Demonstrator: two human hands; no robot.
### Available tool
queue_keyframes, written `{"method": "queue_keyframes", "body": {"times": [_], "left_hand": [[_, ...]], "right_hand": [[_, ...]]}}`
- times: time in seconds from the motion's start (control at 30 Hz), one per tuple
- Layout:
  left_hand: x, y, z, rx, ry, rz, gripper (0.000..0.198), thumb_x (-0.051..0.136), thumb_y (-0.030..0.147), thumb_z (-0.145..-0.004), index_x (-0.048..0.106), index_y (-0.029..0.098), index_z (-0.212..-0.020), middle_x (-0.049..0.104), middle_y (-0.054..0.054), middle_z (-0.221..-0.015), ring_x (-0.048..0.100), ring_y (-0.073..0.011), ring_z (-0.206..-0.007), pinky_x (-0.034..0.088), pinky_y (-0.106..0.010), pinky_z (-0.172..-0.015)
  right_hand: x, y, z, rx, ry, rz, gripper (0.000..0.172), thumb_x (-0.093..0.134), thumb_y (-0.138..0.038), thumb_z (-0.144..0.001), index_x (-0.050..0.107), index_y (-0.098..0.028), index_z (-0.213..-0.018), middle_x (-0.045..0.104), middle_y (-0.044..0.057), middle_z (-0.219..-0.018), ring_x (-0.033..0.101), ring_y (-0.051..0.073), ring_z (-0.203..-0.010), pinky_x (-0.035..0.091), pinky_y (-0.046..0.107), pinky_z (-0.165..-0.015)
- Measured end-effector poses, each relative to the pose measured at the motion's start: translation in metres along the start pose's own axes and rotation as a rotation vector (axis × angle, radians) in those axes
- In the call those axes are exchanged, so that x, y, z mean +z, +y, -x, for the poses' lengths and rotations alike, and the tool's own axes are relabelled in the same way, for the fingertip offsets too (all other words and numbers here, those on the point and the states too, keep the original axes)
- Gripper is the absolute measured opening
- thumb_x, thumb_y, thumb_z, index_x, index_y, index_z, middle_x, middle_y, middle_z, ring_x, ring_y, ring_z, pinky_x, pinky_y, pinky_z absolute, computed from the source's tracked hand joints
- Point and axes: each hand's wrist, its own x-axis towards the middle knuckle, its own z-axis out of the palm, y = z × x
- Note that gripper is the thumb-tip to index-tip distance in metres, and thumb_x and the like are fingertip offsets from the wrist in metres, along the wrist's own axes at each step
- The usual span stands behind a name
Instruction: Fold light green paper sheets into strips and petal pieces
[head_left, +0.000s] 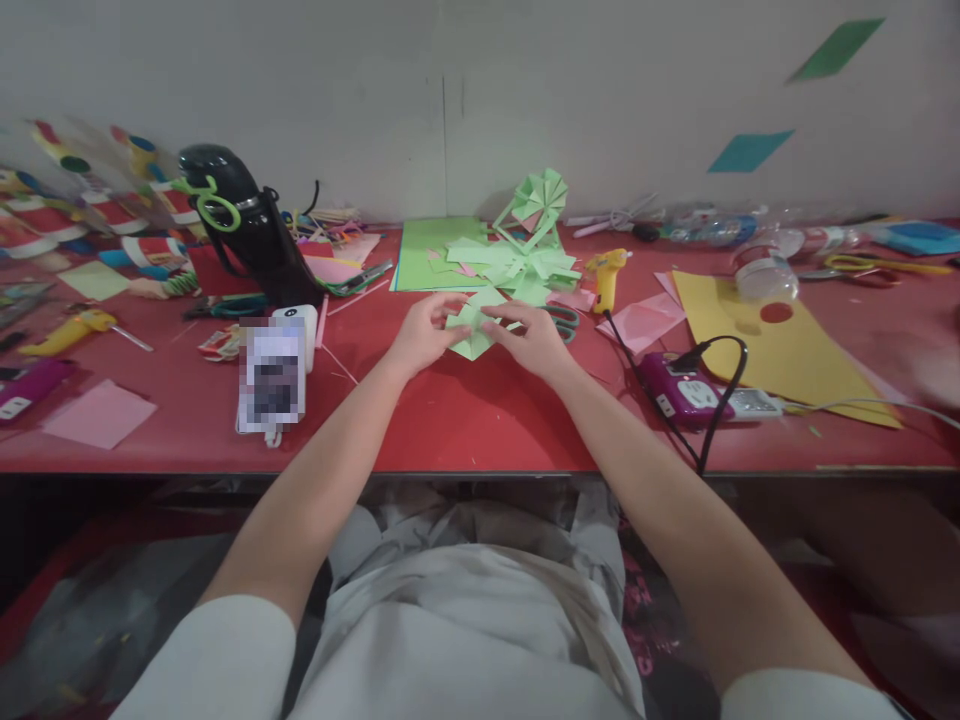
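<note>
A folded light green paper piece (475, 322) lies on the red table (465, 410), held from both sides. My left hand (424, 332) pinches its left edge with curled fingers. My right hand (534, 336) presses its right edge with fingers bent over it. Just behind lie several similar green folded pieces (525, 265) and a standing green paper fan structure (534, 205) on a green sheet (427, 250).
A yellow glue gun (606, 272) with a black cord, a purple power strip (686, 390), yellow card (780, 345), pink papers (97, 412), scissors (564, 320), a black bag (247, 230), a white device (274, 375), a plastic bottle (765, 272) and paper-cup crafts (90, 215) crowd the table.
</note>
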Motion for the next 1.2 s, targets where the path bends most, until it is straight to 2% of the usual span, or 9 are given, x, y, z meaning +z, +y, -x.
{"method": "queue_keyframes", "body": {"times": [0.1,0.23,0.37,0.57,0.73,0.9,1.07,1.13,1.2], "left_hand": [[0.0002,0.0007,-0.0002,0.046,0.024,-0.091,0.038,0.078,0.019,-0.071,0.069,0.017,-0.108,0.072,-0.011,-0.112,0.065,-0.0221,-0.109,0.052,-0.034,-0.09],[0.0011,-0.0012,0.0005,0.051,0.008,-0.065,0.039,0.076,0.017,-0.071,0.068,0.016,-0.109,0.071,-0.011,-0.111,0.065,-0.023,-0.107,0.055,-0.033,-0.082],[0.0021,-0.0015,0.001,0.071,-0.014,-0.073,0.037,0.073,0.014,-0.07,0.067,0.017,-0.107,0.069,-0.011,-0.115,0.063,-0.0218,-0.107,0.054,-0.033,-0.082],[0.0028,0.0004,0.0011,0.09,0.007,-0.135,0.016,0.07,0.016,-0.073,0.059,0.016,-0.085,0.068,-0.006,-0.096,0.062,-0.0184,-0.095,0.052,-0.03,-0.077],[0.0027,-0.0049,-0.0018,0.088,-0.011,-0.151,0.013,0.069,0.021,-0.076,0.057,0.016,-0.078,0.065,-0.003,-0.083,0.06,-0.0162,-0.083,0.049,-0.034,-0.082],[0.0042,-0.0065,-0.0016,0.001,0.03,-0.034,0.017,0.069,0.017,-0.074,0.052,0.017,-0.075,0.062,-0.001,-0.079,0.06,-0.0151,-0.082,0.05,-0.032,-0.079],[0.0087,-0.0046,0.0017,-0.128,-0.031,0.089,0.016,0.066,0.019,-0.077,0.05,0.018,-0.079,0.062,-0.002,-0.084,0.061,-0.0147,-0.077,0.051,-0.028,-0.065],[0.0093,-0.0039,0.0027,-0.13,-0.051,0.059,0.015,0.066,0.019,-0.078,0.051,0.018,-0.08,0.062,-0.002,-0.085,0.06,-0.0139,-0.073,0.051,-0.028,-0.063],[0.008,-0.003,0.0036,-0.068,-0.068,-0.071,0.013,0.067,0.018,-0.076,0.055,0.017,-0.082,0.062,-0.002,-0.085,0.06,-0.0137,-0.074,0.052,-0.03,-0.069]], "right_hand": [[0.0004,0.0043,-0.0006,-0.08,-0.007,0.058,0.04,0.067,-0.053,-0.085,0.077,-0.022,-0.108,0.068,0.011,-0.111,0.064,0.018,-0.087,0.055,0.033,-0.074],[0.0005,0.0098,-0.0021,-0.138,0.001,0.081,0.035,0.068,-0.049,-0.085,0.077,-0.024,-0.107,0.067,0.01,-0.11,0.064,0.019,-0.087,0.055,0.034,-0.072],[0.0002,0.0096,-0.0023,-0.166,0.008,0.102,0.028,0.07,-0.042,-0.084,0.077,-0.024,-0.104,0.065,0.009,-0.108,0.062,0.019,-0.088,0.054,0.035,-0.074],[-0.0008,0.0068,-0.0022,-0.187,0.029,0.178,0.022,0.07,-0.041,-0.085,0.078,-0.026,-0.099,0.066,0.008,-0.105,0.061,0.022,-0.095,0.049,0.038,-0.079],[-0.001,0.0079,-0.0026,-0.106,0.036,0.108,0.037,0.075,-0.045,-0.079,0.074,-0.02,-0.107,0.067,0.008,-0.101,0.059,0.017,-0.08,0.047,0.032,-0.067],[-0.0003,0.0097,-0.0026,0.019,0.042,0.059,0.029,0.078,-0.04,-0.073,0.073,-0.018,-0.091,0.067,0.007,-0.092,0.058,0.016,-0.075,0.045,0.03,-0.063],[-0.0022,0.0094,-0.0026,0.037,0.067,0.053,0.027,0.078,-0.043,-0.072,0.073,-0.019,-0.083,0.066,0.006,-0.092,0.057,0.015,-0.074,0.047,0.031,-0.067],[-0.003,0.009,-0.003,0.061,0.031,0.018,0.028,0.076,-0.045,-0.074,0.071,-0.018,-0.078,0.067,0.005,-0.082,0.055,0.015,-0.069,0.046,0.031,-0.065],[-0.0034,0.0088,-0.0034,0.06,-0.034,0.011,0.029,0.074,-0.047,-0.075,0.069,-0.018,-0.076,0.067,0.005,-0.075,0.056,0.016,-0.068,0.046,0.031,-0.064]]}}
